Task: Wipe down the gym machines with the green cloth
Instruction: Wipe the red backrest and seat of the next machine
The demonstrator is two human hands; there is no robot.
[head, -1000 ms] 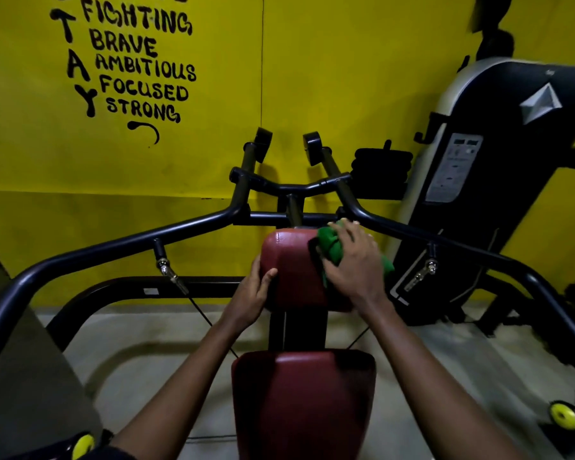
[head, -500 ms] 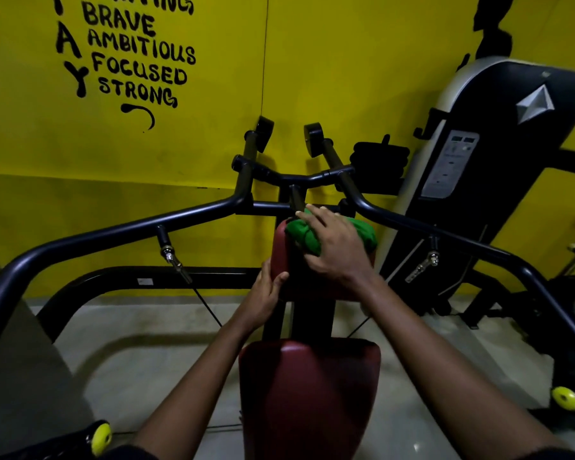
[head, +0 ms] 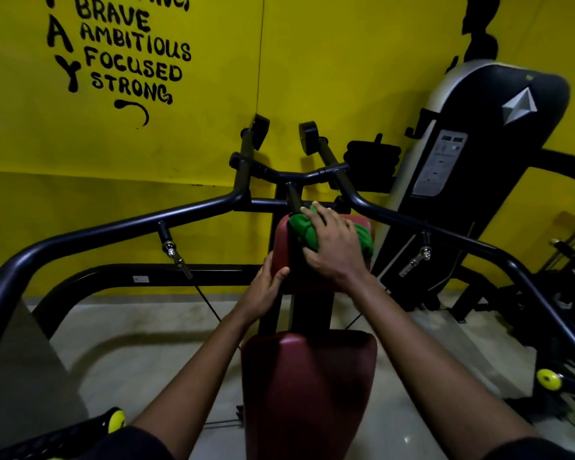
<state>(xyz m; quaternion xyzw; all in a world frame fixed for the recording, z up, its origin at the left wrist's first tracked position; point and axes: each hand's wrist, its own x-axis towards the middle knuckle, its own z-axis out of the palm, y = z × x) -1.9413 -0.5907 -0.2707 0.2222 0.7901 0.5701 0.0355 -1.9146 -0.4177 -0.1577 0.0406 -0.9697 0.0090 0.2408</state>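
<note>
Green cloth (head: 301,229) sits bunched on the red upper pad (head: 281,242) mid-frame. The right hand (head: 337,250) presses it with flat, spread fingers, and the left hand (head: 264,287) grips the pad's left edge.

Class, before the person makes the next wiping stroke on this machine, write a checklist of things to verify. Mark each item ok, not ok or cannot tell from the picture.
1. The green cloth lies on the upper red pad: ok.
2. The right hand presses on the cloth: ok.
3. The left hand grips the pad's left edge to steady it: ok.
4. The cloth is spread flat: not ok, it is bunched.
5. The lower red pad is already wiped: cannot tell.
</note>
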